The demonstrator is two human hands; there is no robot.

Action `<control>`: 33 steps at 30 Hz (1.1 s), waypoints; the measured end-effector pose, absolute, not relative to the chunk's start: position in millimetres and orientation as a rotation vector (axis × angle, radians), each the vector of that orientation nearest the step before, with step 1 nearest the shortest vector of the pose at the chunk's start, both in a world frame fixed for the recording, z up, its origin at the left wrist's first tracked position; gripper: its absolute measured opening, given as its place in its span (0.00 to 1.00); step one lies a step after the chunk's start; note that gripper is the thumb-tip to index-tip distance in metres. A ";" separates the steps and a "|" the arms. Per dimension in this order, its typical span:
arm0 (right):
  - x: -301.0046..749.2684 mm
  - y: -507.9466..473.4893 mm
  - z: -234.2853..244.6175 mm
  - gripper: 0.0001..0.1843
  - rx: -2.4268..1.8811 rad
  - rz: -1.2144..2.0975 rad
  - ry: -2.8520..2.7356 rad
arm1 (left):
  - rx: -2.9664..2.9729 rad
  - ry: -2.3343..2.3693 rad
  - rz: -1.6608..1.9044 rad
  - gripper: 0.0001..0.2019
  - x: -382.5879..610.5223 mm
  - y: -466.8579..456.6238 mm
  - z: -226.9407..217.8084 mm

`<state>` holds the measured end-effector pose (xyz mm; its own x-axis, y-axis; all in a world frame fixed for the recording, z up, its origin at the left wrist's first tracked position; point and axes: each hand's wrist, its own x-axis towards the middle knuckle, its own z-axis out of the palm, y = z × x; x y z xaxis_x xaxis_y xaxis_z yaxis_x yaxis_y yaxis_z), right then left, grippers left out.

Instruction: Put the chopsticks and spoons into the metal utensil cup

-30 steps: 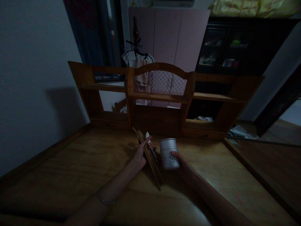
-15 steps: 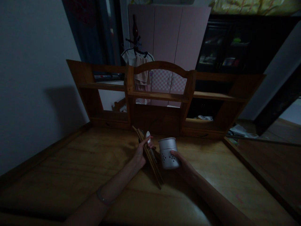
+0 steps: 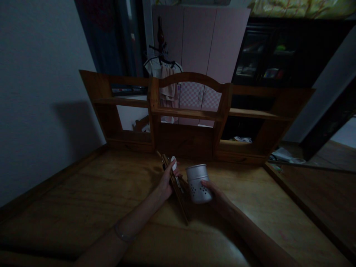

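Note:
My left hand (image 3: 167,180) is closed round a bundle of brown chopsticks (image 3: 181,204), which slants from upper left to lower right over the wooden surface. A spoon with a pale, shiny bowl (image 3: 174,163) is held in the same bundle, along with a dark-ended utensil that I cannot name. Just to the right, my right hand (image 3: 215,194) grips a silver metal utensil holder (image 3: 198,181) with small round holes in its lower wall. The holder tilts slightly, and its inside does not show. Some fingers of both hands are hidden.
Beneath my hands lies a broad wooden surface (image 3: 97,196). A wooden shelf unit (image 3: 189,115) spans its far side, with a white item (image 3: 242,139) in the right compartment. A wall (image 3: 50,111) bounds the left, a raised wooden edge (image 3: 300,200) the right.
The utensil holder has shifted slightly left and down in my right hand. The chopsticks in my left hand have turned a little and look more tightly bunched.

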<state>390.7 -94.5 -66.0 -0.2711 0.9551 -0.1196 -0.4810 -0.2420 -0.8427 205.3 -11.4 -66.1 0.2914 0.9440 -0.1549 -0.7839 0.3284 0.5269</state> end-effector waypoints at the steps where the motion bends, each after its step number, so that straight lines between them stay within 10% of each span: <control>1: 390.7 -94.6 -66.3 0.23 -0.805 1.729 -0.861 | 0.377 0.482 1.191 0.15 205.0 -10.4 -67.6; 33: 391.0 -89.2 -57.5 0.26 -0.814 1.507 -0.770 | 0.444 0.427 1.161 0.13 200.4 -5.1 -74.9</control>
